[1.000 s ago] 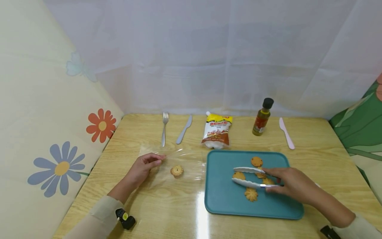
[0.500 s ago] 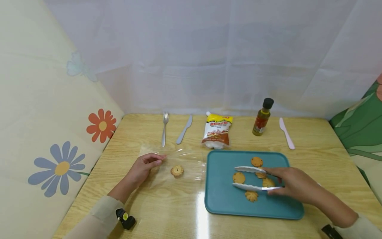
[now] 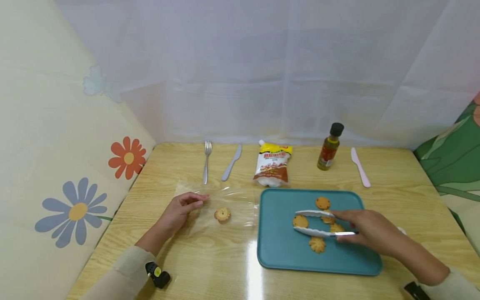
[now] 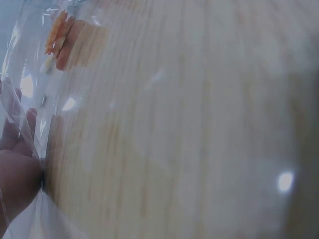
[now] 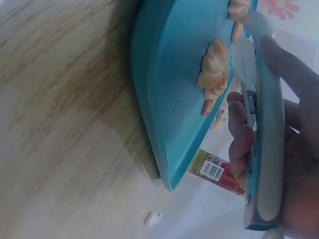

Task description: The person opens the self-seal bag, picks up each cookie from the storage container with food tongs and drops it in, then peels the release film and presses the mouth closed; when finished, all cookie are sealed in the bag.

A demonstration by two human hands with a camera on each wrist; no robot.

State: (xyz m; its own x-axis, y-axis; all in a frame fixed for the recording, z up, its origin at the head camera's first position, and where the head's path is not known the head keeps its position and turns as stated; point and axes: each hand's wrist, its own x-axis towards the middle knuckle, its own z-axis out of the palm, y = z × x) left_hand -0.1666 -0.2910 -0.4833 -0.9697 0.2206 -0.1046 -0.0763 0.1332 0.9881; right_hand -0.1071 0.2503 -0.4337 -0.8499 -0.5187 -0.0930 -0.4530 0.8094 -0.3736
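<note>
My left hand (image 3: pixel 181 210) pinches the edge of a clear plastic bag (image 3: pixel 241 206) that lies on the table. Inside the bag is one scalloped cookie (image 3: pixel 223 214); through the film it shows in the left wrist view as orange-brown cookies (image 4: pixel 57 37). Over the teal tray (image 3: pixel 277 254), my right hand (image 3: pixel 369 233) grips a pair of tongs (image 3: pixel 313 231), whose white tips point left. A round speckled cookie (image 3: pixel 300 221) lies between those tips, which overlap its far and near edges. Other cookies sit around it, including a flower-shaped one (image 3: pixel 317 245) in front, some partly hidden by the tongs.
Behind the bag lie a fork (image 3: pixel 206 162) and a grey knife (image 3: pixel 231 162). A sauce pouch (image 3: pixel 272 164), an oil bottle (image 3: pixel 328 150) and a pink knife (image 3: pixel 361 166) are behind the tray. A small white object (image 3: pixel 401 230) is beyond the tray's right edge.
The tongs have spread apart a little, then narrowed around the round cookie. The flower-shaped cookie has shifted slightly right. My left hand and the bag have stayed still.
</note>
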